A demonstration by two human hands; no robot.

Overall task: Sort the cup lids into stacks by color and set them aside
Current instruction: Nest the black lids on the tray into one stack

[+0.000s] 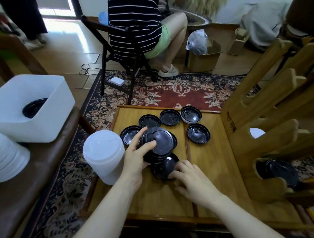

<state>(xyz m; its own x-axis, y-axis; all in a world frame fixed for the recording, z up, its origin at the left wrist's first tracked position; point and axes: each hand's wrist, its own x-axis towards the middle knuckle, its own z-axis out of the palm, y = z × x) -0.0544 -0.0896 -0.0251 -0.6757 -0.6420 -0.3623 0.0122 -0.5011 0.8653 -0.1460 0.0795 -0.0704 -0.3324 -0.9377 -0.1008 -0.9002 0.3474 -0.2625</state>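
Black lids are being gathered: a stack [158, 145] is gripped by the left hand [136, 155], and a lid [164, 167] on the surface [213, 170], pinched by the right hand [192, 181], is probably to be lifted onto it next.

Bin's [28, 112] black lid [34, 107] half hidden

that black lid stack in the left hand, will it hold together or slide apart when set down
The black lid stack looks nested, so it probably holds together. The left hand holds it tilted; glossy plastic may let top lids slip. Likely light, since one hand carries it.
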